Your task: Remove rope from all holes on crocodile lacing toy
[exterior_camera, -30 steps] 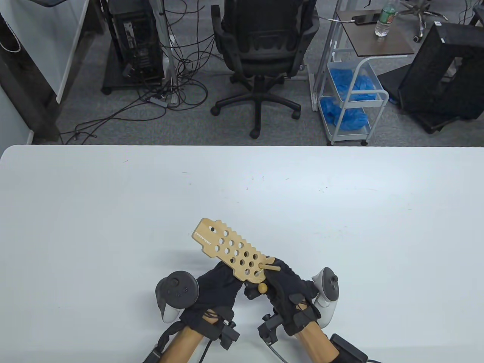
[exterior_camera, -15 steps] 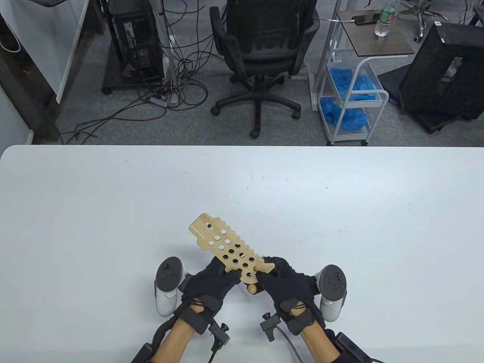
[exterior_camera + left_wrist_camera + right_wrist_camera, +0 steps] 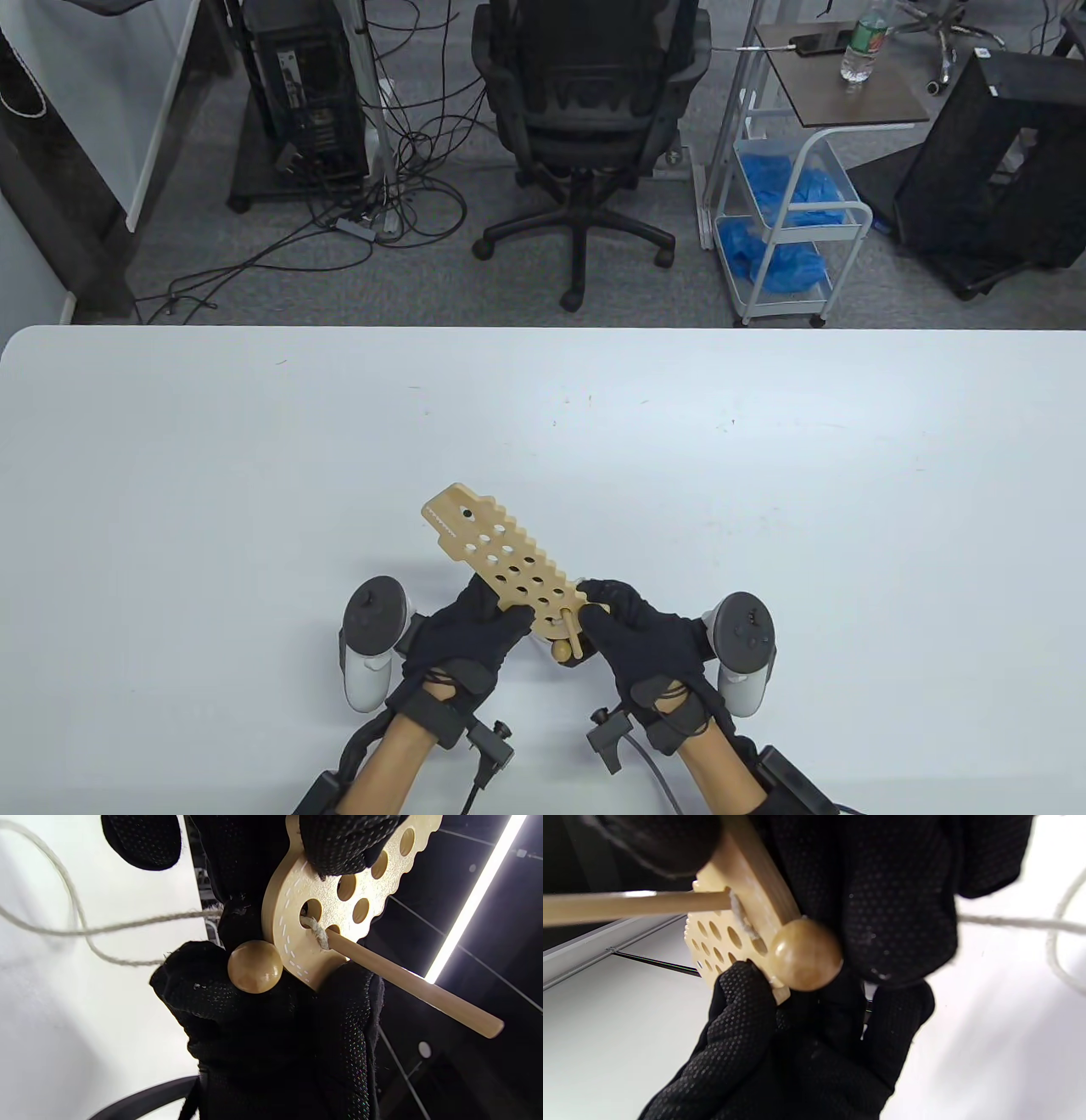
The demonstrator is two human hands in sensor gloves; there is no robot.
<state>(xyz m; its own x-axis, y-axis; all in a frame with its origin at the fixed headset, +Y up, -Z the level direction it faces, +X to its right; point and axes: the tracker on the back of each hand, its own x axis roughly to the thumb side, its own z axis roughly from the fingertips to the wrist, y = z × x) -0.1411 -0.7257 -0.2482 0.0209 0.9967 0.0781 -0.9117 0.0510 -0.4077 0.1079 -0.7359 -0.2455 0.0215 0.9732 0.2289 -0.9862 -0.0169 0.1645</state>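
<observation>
- The flat pale wooden crocodile-shaped lacing board (image 3: pixel 501 556), drilled with rows of round holes, is held above the white table (image 3: pixel 764 509) near its front edge, head end pointing away and to the left, tail end between the two hands
- The left hand (image 3: pixel 467 637) in its black dotted glove has its fingers curled round the tail end of the board from below, thumb pressed on the holed face in the left wrist view
- The right hand (image 3: pixel 640 637) also has curled fingers at the tail; whether it pinches the board edge or the rope behind it cannot be told, as the glove hides the contact
- The thin off-white twisted rope (image 3: pixel 85 929) passes through one hole near the tail, where its frayed end joins a slim wooden lacing needle (image 3: pixel 407 984) that sticks out from the face; the loose length trails over the table behind the hands
- A round wooden bead (image 3: pixel 254 966) sits against the tail edge, touching the gloved fingers
- The board looks light and stiff, safe to grip firmly by its edges
- The rope is limp and likely to snag at hole rims, so it cannot be pushed, only drawn
- The rigid needle seems the best place to take hold, feeding it back through the hole; the bead looks too wide to pass
</observation>
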